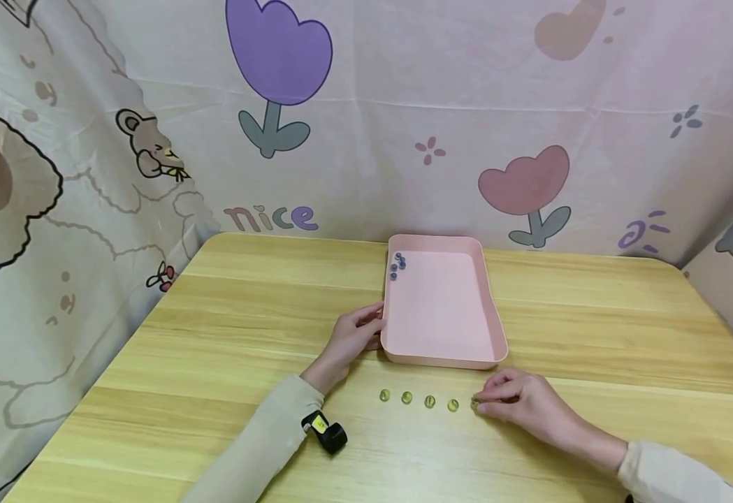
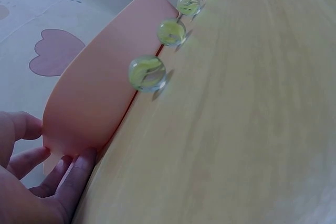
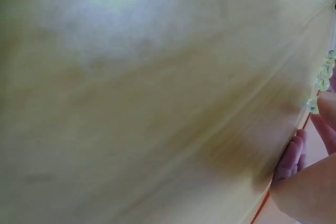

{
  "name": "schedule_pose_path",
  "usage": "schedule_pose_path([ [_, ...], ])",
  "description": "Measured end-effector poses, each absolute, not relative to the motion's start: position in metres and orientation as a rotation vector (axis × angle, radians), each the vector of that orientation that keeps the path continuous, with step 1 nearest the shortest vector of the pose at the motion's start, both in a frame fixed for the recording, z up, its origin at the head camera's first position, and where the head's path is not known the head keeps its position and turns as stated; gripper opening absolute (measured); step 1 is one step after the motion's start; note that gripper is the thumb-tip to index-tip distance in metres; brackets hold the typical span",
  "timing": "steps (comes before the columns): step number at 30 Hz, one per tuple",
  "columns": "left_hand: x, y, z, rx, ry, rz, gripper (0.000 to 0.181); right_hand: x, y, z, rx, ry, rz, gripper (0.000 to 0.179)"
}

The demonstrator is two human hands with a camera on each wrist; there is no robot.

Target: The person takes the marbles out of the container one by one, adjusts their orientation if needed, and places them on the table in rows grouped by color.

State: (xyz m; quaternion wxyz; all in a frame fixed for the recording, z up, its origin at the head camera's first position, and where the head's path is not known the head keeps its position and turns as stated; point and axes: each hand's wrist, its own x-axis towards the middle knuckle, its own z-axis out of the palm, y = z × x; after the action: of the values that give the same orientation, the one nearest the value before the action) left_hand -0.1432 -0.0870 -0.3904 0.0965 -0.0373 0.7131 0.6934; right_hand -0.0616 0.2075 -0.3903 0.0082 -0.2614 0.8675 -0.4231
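My right hand (image 1: 532, 405) pinches a clear marble with a yellow-green swirl (image 1: 474, 404) between thumb and index finger, low over the wooden table (image 1: 265, 300). Stretching left from it is a row of several similar marbles (image 1: 430, 402), spaced apart in front of a pink tray (image 1: 444, 307). Against the tray's left wall, near its front corner, rest the fingertips of my left hand (image 1: 350, 342). The left wrist view shows those fingers (image 2: 79, 177) loosely spread against the pink wall. In the right wrist view the pinched marble (image 3: 313, 105) is partly covered by the fingers.
Several small blue marbles (image 1: 402, 265) lie inside the tray at its back left. A patterned curtain (image 1: 372, 126) hangs behind the table and along its left side. A black device with a yellow label (image 1: 325, 432) is strapped to the left sleeve.
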Motion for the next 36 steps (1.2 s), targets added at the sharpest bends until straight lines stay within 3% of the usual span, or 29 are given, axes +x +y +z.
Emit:
schedule_pose_path([
  [23, -0.144, -0.088, -0.39, -0.111, 2.126, 2.052, 0.042, -0.064, 0.21, -0.388, -0.739, 2.637, -1.326, 0.021],
  [36, -0.143, -0.089, -0.395, -0.089, 2.117, 2.059, 0.043, -0.065, 0.221, -0.366, -0.524, 2.627, -1.478, 0.013],
])
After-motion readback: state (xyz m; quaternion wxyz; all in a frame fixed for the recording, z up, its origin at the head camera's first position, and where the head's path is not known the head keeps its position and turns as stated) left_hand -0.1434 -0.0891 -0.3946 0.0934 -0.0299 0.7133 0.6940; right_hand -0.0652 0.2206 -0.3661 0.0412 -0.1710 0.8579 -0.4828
